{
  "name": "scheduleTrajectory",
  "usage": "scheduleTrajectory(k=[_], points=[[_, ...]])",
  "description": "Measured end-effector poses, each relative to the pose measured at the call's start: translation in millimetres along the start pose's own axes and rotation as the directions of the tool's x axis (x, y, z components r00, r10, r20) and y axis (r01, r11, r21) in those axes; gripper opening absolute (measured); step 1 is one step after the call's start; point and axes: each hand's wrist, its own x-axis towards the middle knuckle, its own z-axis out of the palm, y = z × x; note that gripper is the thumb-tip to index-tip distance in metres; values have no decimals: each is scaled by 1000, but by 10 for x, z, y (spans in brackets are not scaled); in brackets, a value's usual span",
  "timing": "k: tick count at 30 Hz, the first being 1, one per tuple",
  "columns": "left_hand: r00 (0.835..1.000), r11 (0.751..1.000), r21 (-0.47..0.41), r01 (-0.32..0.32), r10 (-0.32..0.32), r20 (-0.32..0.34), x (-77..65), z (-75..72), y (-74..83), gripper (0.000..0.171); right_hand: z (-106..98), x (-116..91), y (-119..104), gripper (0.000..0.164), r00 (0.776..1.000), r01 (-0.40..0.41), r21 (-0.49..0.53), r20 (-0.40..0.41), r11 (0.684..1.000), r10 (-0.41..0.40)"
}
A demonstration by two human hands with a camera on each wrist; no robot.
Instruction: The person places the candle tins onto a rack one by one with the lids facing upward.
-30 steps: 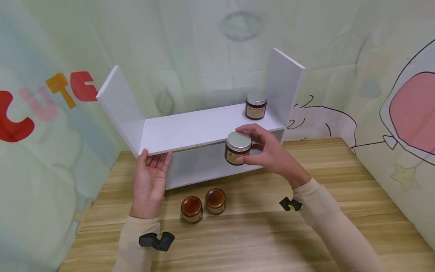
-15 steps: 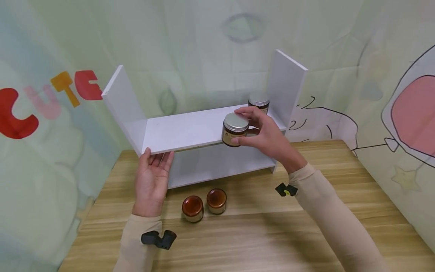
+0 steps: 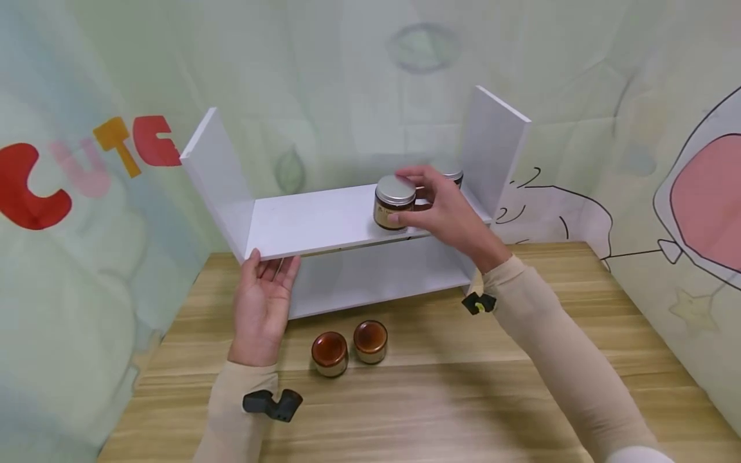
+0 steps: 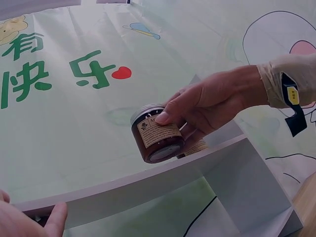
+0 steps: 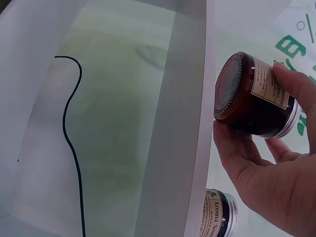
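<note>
My right hand grips an amber glass candle jar with a silver lid and paper label, thumb on one side and fingers on the other. The jar is upright, close over the front edge of the white shelf's upper board. In the right wrist view its glass bottom shows beside the board's edge. Another candle jar stands at the upper board's right end, mostly hidden behind my right hand in the head view. My left hand holds the shelf's front left corner, thumb at the edge and fingers underneath.
Two more amber jars sit on the wooden table in front of the shelf, amber glass facing up. Upright side panels bound the upper board at both ends. A lower board lies beneath. Printed cloth hangs behind.
My right hand has raised the candle jar from in front of the lower compartment to the upper board's level, moving slightly left. My left hand keeps its hold on the shelf corner.
</note>
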Motion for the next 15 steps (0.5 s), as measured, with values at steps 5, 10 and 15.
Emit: scheduleTrajectory(k=[5,10,15], points=[[1000,1000,-26,10,-10,2,15,0,-3,32,-15,94,-26,72,1000,-28,-5,12,1000,28],[1000,1000,-17,10,-10,-1,15,-4,-10,33,-10,167,-40,70,999,-40,10,28,999,39],[1000,1000,-15,4,-4,-3,6,-20,-24,35,0,221,-9,70,998,-47,0,41,999,47]])
